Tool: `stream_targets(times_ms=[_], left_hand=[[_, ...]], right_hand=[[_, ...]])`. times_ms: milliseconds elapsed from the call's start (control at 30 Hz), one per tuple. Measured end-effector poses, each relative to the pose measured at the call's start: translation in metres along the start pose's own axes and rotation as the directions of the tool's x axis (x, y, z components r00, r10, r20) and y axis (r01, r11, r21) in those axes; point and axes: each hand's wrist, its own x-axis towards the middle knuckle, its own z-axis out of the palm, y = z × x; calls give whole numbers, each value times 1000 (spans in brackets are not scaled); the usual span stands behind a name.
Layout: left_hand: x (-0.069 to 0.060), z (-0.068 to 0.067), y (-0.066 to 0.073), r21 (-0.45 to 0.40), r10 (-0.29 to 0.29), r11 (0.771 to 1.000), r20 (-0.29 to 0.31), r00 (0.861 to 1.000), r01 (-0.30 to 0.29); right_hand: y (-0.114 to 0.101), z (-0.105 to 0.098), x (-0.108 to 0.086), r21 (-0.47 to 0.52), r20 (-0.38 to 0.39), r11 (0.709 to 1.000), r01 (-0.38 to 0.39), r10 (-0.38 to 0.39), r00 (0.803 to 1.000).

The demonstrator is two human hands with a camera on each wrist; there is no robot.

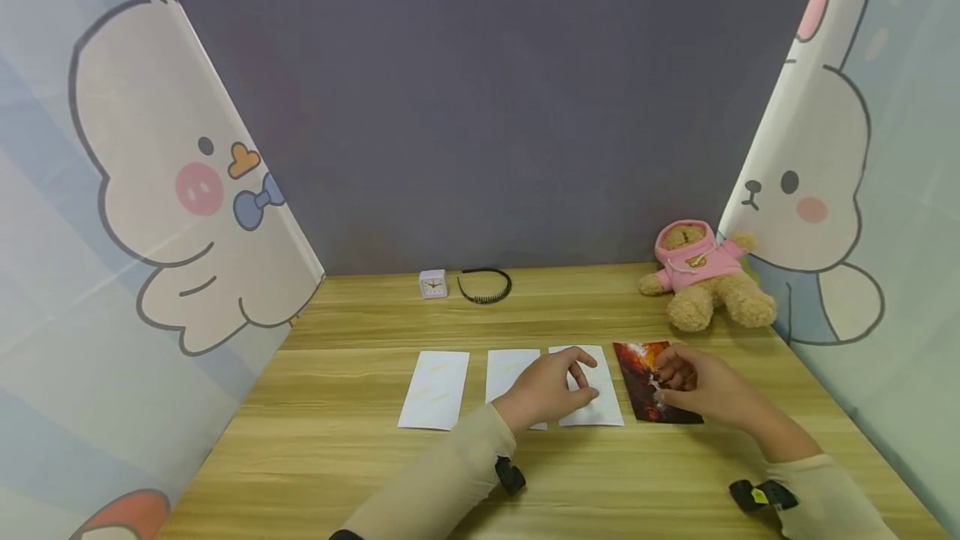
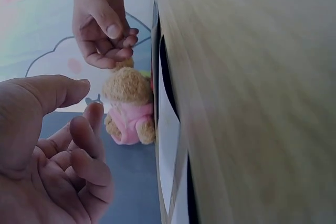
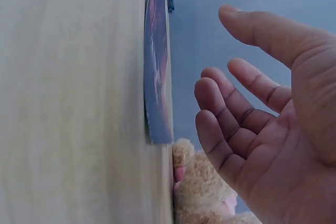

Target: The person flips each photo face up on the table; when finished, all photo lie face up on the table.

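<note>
Left hand (image 1: 549, 386) and right hand (image 1: 703, 387) hover empty, loosely curved; a low sweep could drag the picture card (image 1: 641, 382) (its edge looks bowed).

Clock (image 1: 433, 284) beside headband (image 1: 489, 300), behind sheets (image 1: 435, 390)

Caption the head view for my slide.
Left hand poised above white paper sheets, right hand above a fiery red-and-black picture.

No readable text; clock face (image 1: 433, 284) too small.
</note>
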Motion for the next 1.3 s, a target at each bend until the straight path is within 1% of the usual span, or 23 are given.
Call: stream_targets(times_ms=[67,200,333,433,567,633,800,900,1133,1300], left_hand=[[-2,-2,-5,13,10,1000,-9,1000,-10],[-7,-7,-12,23,19,1000,-5,1000,-18],[-13,-15,-16,-10,15,1000,19,1000,-15],[-17,-20,-18,-30,14,999,34,999,-13],[-20,-24,-22,-40,16,999,44,999,-15],[-21,-25,-24,-40,14,999,49,999,-12],[-23,-25,-24,-7,19,1000,53,998,-19],[-24,-25,-24,19,34,999,57,998,-35],[-24,-23,-24,65,65,995,62,996,-69],[-24,-22,-24,119,57,991,64,996,-64]], right_hand=[[-4,1,1,-2,-5,1000,-1,1,1000],[-13,4,4,-47,-4,999,16,-16,1000],[-20,8,7,-83,26,996,34,-32,999],[-24,11,11,-108,55,991,73,-67,996],[-29,16,16,-155,71,982,108,-98,993],[-30,19,18,-170,82,980,103,-90,993],[-34,28,24,-176,98,978,114,-98,990],[-36,34,25,-200,99,970,141,-123,987],[-38,45,29,-271,143,950,155,-119,982],[-38,48,29,-299,164,941,157,-112,980]])
